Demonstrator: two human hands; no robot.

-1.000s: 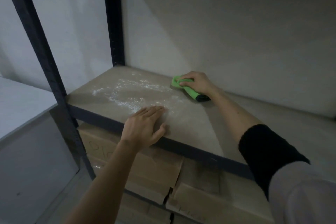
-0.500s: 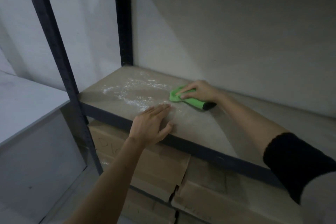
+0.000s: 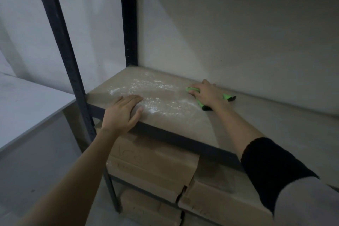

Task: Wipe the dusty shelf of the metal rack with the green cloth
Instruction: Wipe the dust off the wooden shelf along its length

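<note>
Dark metal uprights of the rack point(image 3: 60, 46) frame a bare wall behind and carry a pale board shelf point(image 3: 192, 121) edged in a dark front rail. Cardboard boxes point(image 3: 152, 163) are stacked below the shelf, several deep, with faint handwriting on the near face. A grey surface point(image 3: 27, 97) sits beside the rack on the left. White dust point(image 3: 156, 97) is scattered across the left half of the shelf, thickest between the two hands; the board to the right of it looks plain. The right forearm carries a black sleeve cuff point(image 3: 271, 172). The left hand point(image 3: 122, 113) lies flat and open at the shelf's front edge, fingers together, thumb at the edge of the dust, gripping nothing. The right hand point(image 3: 207, 93) is pressed palm-down on the green cloth point(image 3: 191, 90) near the back wall, fingers spread over it; the cloth's green edge shows ahead of the fingertips and two dark-tipped corners stick out behind the wrist.
</note>
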